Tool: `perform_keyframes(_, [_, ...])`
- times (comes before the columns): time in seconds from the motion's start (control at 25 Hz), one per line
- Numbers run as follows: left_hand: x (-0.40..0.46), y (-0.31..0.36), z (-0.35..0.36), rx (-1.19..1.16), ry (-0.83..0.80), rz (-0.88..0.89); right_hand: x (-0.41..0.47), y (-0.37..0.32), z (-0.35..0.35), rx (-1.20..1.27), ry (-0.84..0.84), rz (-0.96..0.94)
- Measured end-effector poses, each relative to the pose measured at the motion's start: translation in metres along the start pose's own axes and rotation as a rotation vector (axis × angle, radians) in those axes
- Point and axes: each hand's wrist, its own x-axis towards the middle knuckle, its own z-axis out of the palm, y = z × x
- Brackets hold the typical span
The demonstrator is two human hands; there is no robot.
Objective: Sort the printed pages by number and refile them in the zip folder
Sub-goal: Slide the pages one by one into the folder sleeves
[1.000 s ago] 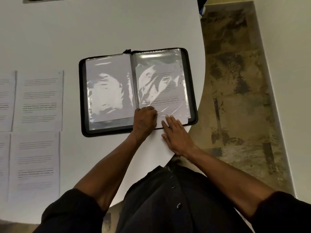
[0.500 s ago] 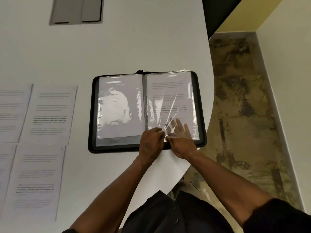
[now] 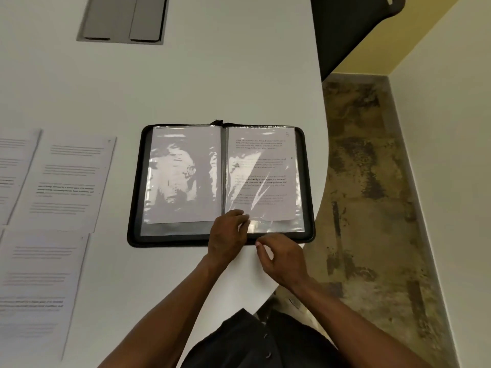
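Our left hand (image 3: 228, 236) pinches sleeve (image 3: 276, 226) at folder (image 3: 134, 208) 6 o'clock; right hand (image 3: 283, 258) loosely curled, empty. Risk: page (image 3: 261, 171) not fully seated, slides out.

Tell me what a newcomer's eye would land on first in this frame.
The open black zip folder in the middle of the white table, a printed page in its right-hand clear sleeve. Both hands sit at its near edge: the left hand pinches the sleeve's bottom, the right hand is just off the folder. Loose pages lie at left.

the sleeved page (image 3: 261, 173) bears what looks like a "5" at its top right corner.
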Motion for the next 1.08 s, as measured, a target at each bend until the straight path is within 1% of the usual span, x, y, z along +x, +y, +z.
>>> perform_keyframes(0.04, [-0.001,-0.003,0.001,-0.008,-0.001,-0.015,-0.001,-0.003,-0.010,0.040,0.113,0.138])
perform_keyframes(0.08, [-0.001,-0.006,0.003,-0.017,-0.002,-0.021,0.004,-0.005,-0.020,0.096,0.199,0.336])
perform_keyframes(0.12, [-0.002,-0.010,0.004,-0.026,-0.005,-0.022,0.013,-0.003,-0.028,0.157,0.244,0.546])
perform_keyframes(0.16, [-0.002,-0.013,0.006,-0.035,-0.006,-0.020,0.024,0.001,-0.034,0.212,0.237,0.728])
perform_keyframes(0.2, [-0.002,-0.015,0.006,-0.042,-0.007,-0.022,0.035,0.006,-0.038,0.256,0.199,0.854])
perform_keyframes(0.28, [-0.003,-0.016,0.005,-0.064,-0.010,-0.028,0.054,0.013,-0.043,0.342,0.113,0.977])
perform_keyframes(0.36, [-0.003,-0.017,0.004,-0.080,-0.012,-0.027,0.065,0.013,-0.045,0.437,0.120,1.047])
perform_keyframes(0.44, [-0.006,-0.014,0.000,-0.078,-0.024,-0.023,0.072,0.007,-0.047,0.528,0.186,1.055])
perform_keyframes(0.48, [-0.009,-0.011,-0.002,-0.073,-0.024,0.010,0.075,0.000,-0.050,0.575,0.212,1.027])
perform_keyframes(0.6, [-0.018,0.009,-0.007,-0.050,-0.013,0.135,0.082,-0.033,-0.056,0.685,0.240,0.849])
perform_keyframes(0.68, [-0.022,0.023,-0.010,-0.065,0.039,0.131,0.086,-0.060,-0.057,0.744,0.210,0.725])
perform_keyframes(0.76, [-0.025,0.031,-0.018,-0.155,0.173,0.036,0.092,-0.090,-0.054,0.785,0.139,0.604])
perform_keyframes(0.88, [-0.026,0.031,-0.042,-0.294,0.455,-0.124,0.099,-0.121,-0.046,0.859,-0.004,0.438])
perform_keyframes(0.92, [-0.027,0.026,-0.052,-0.310,0.519,-0.172,0.100,-0.129,-0.044,0.874,-0.046,0.401])
perform_keyframes(1.0, [-0.028,0.007,-0.069,-0.331,0.563,-0.279,0.098,-0.137,-0.040,0.887,-0.091,0.398])
perform_keyframes(1.08, [-0.032,-0.022,-0.080,-0.454,0.537,-0.423,0.093,-0.136,-0.033,0.871,-0.138,0.436])
